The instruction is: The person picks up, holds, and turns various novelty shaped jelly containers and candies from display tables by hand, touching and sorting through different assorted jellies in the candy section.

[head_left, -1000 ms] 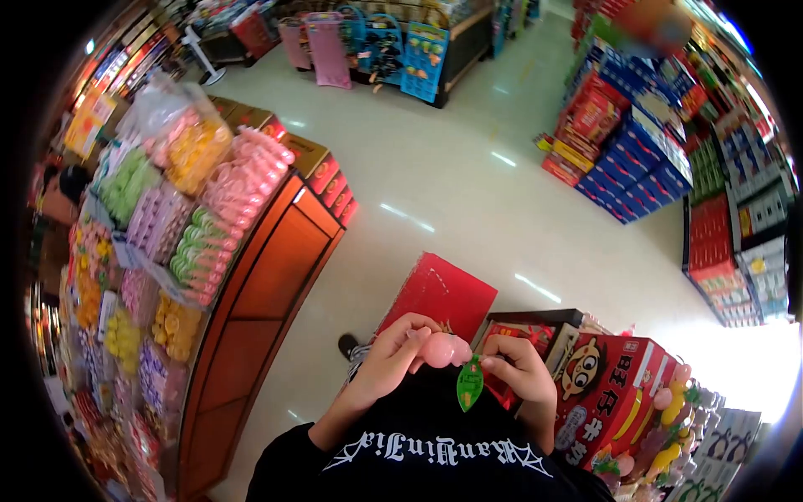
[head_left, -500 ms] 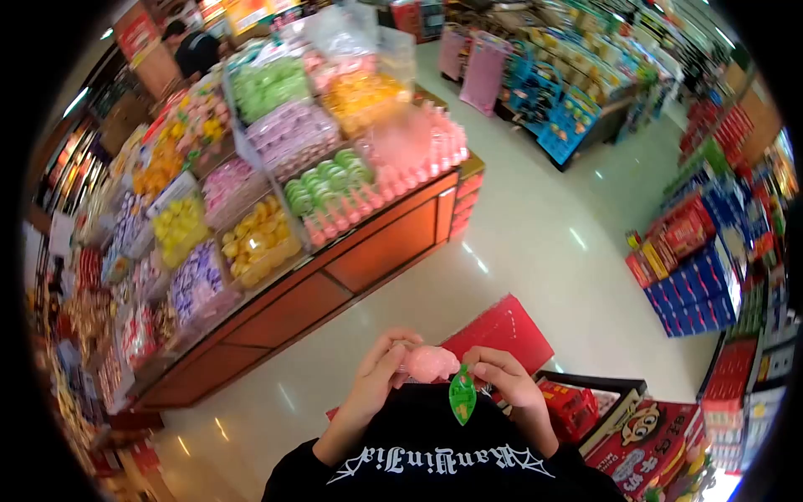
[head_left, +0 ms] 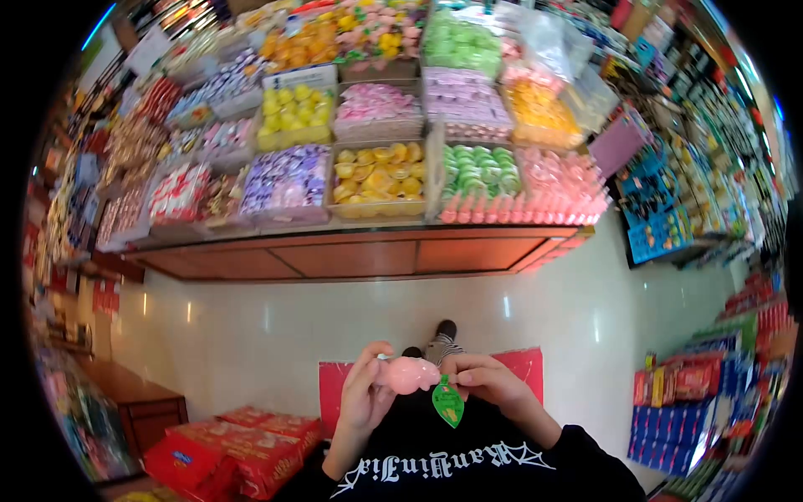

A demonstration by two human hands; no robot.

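The pink packet [head_left: 410,376] is held before the black shirt [head_left: 401,433], one end grasped by the left hand [head_left: 365,393], the other pinched near the green tag [head_left: 449,407] by the right hand [head_left: 488,381], well apart from the counter [head_left: 351,255] with pink sweets [head_left: 562,180] at its near right corner.

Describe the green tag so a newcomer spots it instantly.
Find the black shirt at bottom centre. At its top edge, the left hand holds a pink item, and the tag hangs at the right hand. Unlike the rounded item, it's flat, green and leaf-shaped.
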